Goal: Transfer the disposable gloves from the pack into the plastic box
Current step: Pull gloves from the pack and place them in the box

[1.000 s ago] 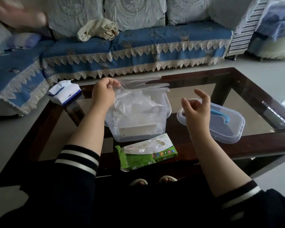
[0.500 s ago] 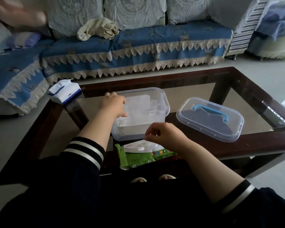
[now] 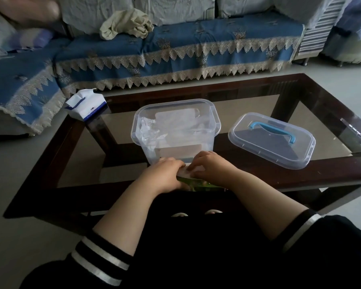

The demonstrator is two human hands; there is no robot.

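Observation:
The clear plastic box [image 3: 214, 122] stands open in the middle of the glass table, with thin clear disposable gloves [image 3: 152, 132] lying crumpled inside. Just in front of it lies the green glove pack [image 3: 198, 185], mostly hidden under my hands. My left hand [image 3: 165, 176] presses down on the pack's left side. My right hand [image 3: 210, 166] pinches at the white opening on top of the pack [image 3: 185, 173]; a glove there is too hidden to tell.
The box's clear lid [image 3: 271, 140] with a blue handle lies to the right on the table. A white and blue tissue pack [image 3: 85, 106] sits at the table's far left corner. A blue-covered sofa [image 3: 175, 49] runs behind the dark-framed table [image 3: 331, 172].
My left hand let a glove go into the box and came down onto the pack. My right hand dropped from mid-air to the pack's opening.

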